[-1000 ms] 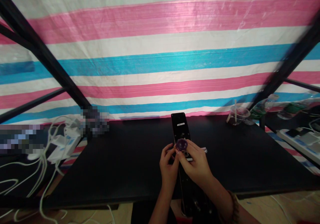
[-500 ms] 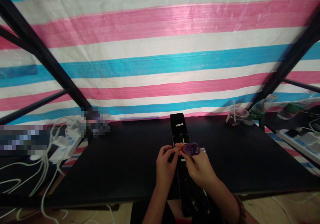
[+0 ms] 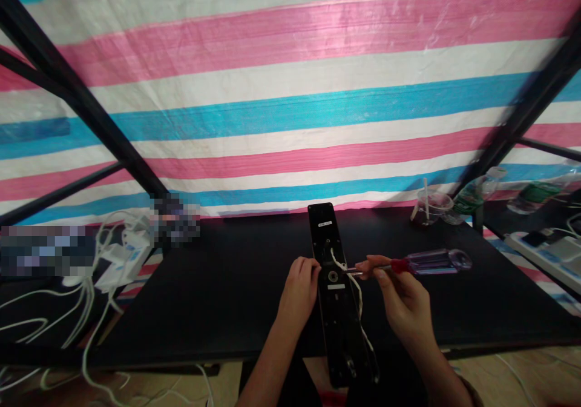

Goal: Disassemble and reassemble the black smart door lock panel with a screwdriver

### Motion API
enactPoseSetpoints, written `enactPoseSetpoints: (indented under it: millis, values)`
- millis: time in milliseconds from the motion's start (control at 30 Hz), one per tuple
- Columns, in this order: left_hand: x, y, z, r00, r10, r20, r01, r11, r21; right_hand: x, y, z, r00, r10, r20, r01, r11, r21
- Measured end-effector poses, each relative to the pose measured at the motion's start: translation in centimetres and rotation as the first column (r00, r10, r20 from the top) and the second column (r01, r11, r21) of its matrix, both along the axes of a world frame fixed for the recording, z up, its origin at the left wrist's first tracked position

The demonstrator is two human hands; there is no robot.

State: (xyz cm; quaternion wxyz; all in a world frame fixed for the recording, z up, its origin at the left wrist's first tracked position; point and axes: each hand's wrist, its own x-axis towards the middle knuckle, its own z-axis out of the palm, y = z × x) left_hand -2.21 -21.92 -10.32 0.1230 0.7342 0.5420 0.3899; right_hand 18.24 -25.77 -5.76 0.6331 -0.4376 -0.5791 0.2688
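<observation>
A long black panel (image 3: 347,334) with screw holes, white labels and a round metal fitting (image 3: 333,276) lies lengthwise before me, its near end past the table's front edge. My left hand (image 3: 297,295) is closed at the panel's left edge, fingertips pressed against it. In my right hand (image 3: 403,301) is a screwdriver (image 3: 433,261) with a clear purple handle and red collar, gripped near the collar and shaft. Its shaft points left, the tip close to the fitting and a white cable (image 3: 359,301). That cable runs from the panel down its right side.
White cables and a power strip (image 3: 122,268) are on the left. A clear plastic cup (image 3: 431,207) with a straw and a bottle (image 3: 474,198) lie at the back right. Another power strip (image 3: 544,261) is farther right. Black frame bars slope up at both sides before a striped sheet.
My right hand has moved right and the screwdriver has swung from pointing away over the panel to lying sideways. The round fitting and white cable show now.
</observation>
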Motion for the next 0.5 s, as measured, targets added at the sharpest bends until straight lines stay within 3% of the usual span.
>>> enactPoseSetpoints:
  millis: [233,500]
  values:
    - [-0.7,-0.1,0.0,0.997,-0.072,0.019,0.071,0.996,0.045,1.0,0.1,-1.0,1.0,-0.02,-0.023,0.019,0.999,-0.029]
    - [-1.4,-0.1,0.2,0.982,-0.103,-0.157,0.117,0.989,0.085,0.9,0.4,-0.4,0.992,-0.065,-0.109,0.062,0.998,-0.034]
